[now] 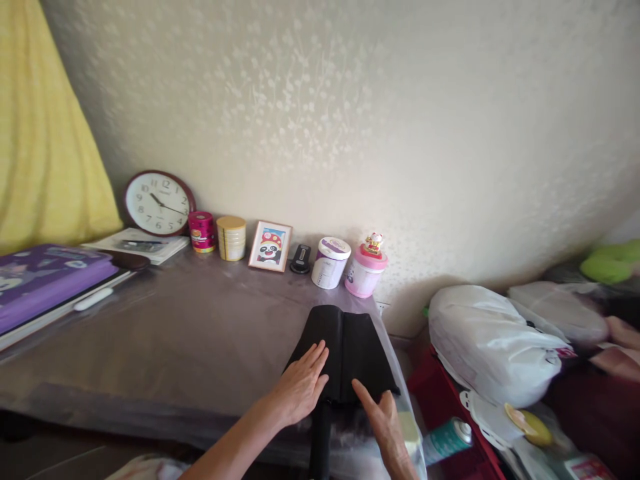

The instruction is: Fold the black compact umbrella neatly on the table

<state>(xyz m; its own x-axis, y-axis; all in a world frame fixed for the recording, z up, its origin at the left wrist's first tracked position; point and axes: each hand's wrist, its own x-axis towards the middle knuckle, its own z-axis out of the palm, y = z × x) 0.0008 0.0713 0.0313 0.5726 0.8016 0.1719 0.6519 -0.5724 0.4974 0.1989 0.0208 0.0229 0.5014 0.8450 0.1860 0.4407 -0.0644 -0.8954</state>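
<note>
A folded black garment (pixel 350 347) lies on the right end of a table (pixel 190 340) covered in clear plastic. My left hand (pixel 303 383) rests flat on the garment's left half, fingers stretched out and together. My right hand (pixel 383 420) is at the garment's near right corner, index finger pointing forward onto the cloth, the other fingers partly curled. A black strip (pixel 320 440) of the garment hangs over the table's front edge between my wrists.
Along the wall stand a clock (pixel 159 203), a red tin (pixel 202 231), a yellow tin (pixel 231 237), a panda picture (pixel 271 246), a white jar (pixel 330 262) and a pink jar (pixel 365 270). Purple books (pixel 45 280) lie left. White bags (pixel 493 343) and a spray can (pixel 447 437) crowd the right.
</note>
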